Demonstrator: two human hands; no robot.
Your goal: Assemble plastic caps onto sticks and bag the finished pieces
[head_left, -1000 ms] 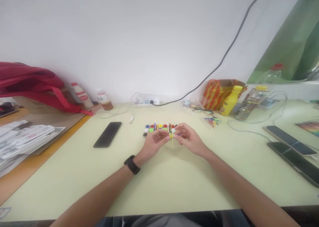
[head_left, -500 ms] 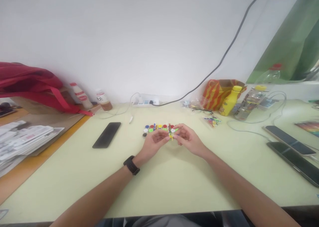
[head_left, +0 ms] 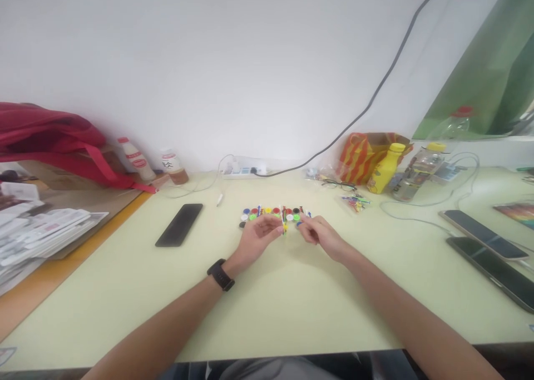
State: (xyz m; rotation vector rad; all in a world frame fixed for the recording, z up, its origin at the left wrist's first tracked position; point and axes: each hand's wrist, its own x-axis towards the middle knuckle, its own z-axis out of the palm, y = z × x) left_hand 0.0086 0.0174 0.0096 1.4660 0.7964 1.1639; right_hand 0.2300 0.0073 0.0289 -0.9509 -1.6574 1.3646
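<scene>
My left hand (head_left: 262, 232) pinches a small yellow and green plastic piece (head_left: 285, 228) between thumb and fingertips, just above the table. My right hand (head_left: 320, 236) is to its right, apart from that piece, with its fingers curled in. A blue disc (head_left: 299, 224) shows at the right fingertips; whether they touch it or hold anything I cannot make out. Beyond both hands lie rows of small coloured discs, among them a red disc (head_left: 277, 211), a black disc (head_left: 296, 210) and a green disc (head_left: 253, 217). Thin coloured sticks stand or lie among them, partly hidden by the hands.
A black phone (head_left: 179, 225) lies on the left, two more phones (head_left: 484, 234) on the right. At the back are a power strip (head_left: 244, 170), glasses (head_left: 339, 185), a pile of small coloured pieces (head_left: 356, 203), a striped bag (head_left: 354, 157) and a yellow bottle (head_left: 386, 168).
My right hand has let go of the small yellow and green piece, moved slightly right and curled its fingers. My left hand keeps holding the piece in nearly the same place.
</scene>
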